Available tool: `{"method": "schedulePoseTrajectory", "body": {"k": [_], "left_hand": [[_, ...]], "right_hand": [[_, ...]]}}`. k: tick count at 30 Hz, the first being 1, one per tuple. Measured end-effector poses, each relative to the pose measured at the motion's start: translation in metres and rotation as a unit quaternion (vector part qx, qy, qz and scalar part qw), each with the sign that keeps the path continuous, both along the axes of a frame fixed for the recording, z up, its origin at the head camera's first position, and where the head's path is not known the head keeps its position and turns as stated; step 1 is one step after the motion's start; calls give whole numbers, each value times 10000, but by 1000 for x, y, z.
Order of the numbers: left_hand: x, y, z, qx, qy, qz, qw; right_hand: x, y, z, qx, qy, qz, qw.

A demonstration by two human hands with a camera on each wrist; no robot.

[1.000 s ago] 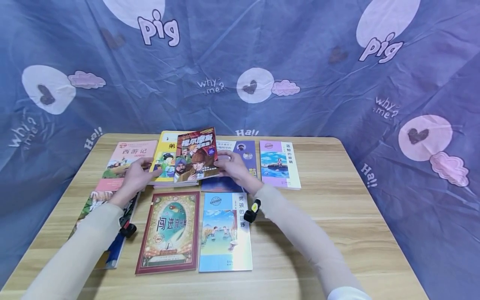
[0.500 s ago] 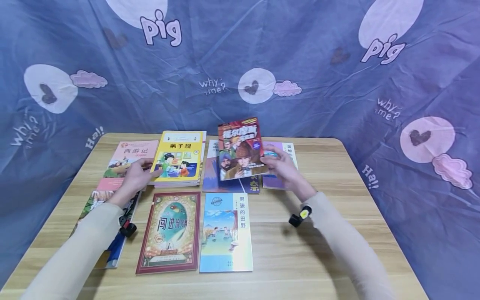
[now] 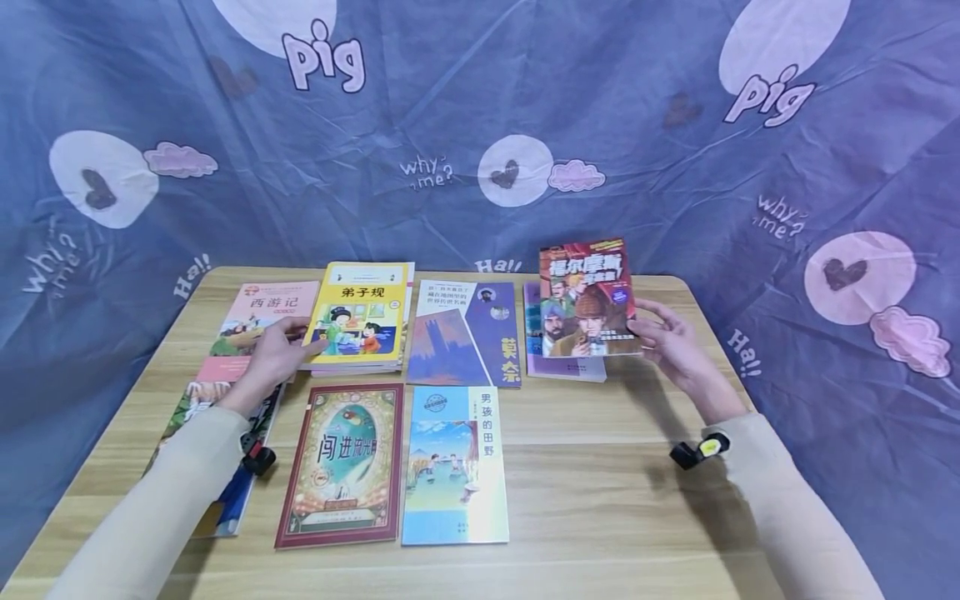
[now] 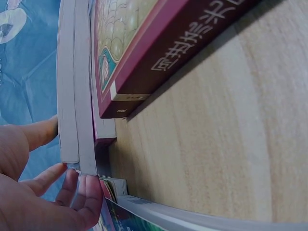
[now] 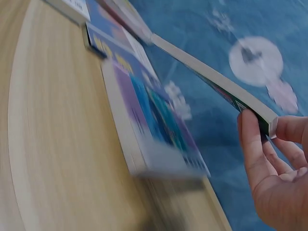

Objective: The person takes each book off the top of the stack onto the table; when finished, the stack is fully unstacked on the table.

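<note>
My right hand (image 3: 678,354) pinches a dark red detective-cover book (image 3: 585,300) by its lower right edge. In the right wrist view, the fingers (image 5: 251,139) sit under that book's corner, with the thumb over it. The lifted book hangs above a purple-and-blue book (image 3: 562,368), covering most of it in the head view. My left hand (image 3: 273,358) holds the left edge of a yellow book (image 3: 358,312), thumb on its cover. This yellow book tops a small stack; the left wrist view shows the stack's page edges (image 4: 72,96) with fingertips against them.
A blue-violet art book (image 3: 465,333) lies between the stack and the purple book. In front lie a red-bordered book (image 3: 341,467) and a light blue book (image 3: 455,467). Pink-covered (image 3: 262,321) and darker books overlap at left. A blue cloth backdrop (image 3: 480,100) rises behind the wooden table (image 3: 600,500).
My right hand has carried the dark red book rightward, from over the yellow book, past the blue-violet one, to above the purple book. The left hand has stayed at the stack.
</note>
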State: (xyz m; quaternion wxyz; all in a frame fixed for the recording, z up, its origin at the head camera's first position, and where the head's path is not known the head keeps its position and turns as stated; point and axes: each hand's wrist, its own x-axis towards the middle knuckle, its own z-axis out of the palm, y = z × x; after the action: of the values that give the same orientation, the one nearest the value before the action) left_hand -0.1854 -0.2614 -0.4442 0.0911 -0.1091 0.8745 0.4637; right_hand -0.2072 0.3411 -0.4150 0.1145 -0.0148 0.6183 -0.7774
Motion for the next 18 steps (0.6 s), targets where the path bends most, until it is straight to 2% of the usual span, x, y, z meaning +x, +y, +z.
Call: {"method": "schedulePoseTrajectory", "body": {"k": [8, 13, 18], "left_hand": [[-1, -2, -3, 18, 4, -22, 10000], [-1, -2, -2, -44, -10, -14, 10000], [-1, -2, -1, -54, 11, -12, 10000]], "right_hand": [[1, 62, -4, 337, -49, -23, 9994], [-3, 100, -11, 265, -239, -34, 9994], [-8, 124, -18, 405, -375, -98, 9984]]}}
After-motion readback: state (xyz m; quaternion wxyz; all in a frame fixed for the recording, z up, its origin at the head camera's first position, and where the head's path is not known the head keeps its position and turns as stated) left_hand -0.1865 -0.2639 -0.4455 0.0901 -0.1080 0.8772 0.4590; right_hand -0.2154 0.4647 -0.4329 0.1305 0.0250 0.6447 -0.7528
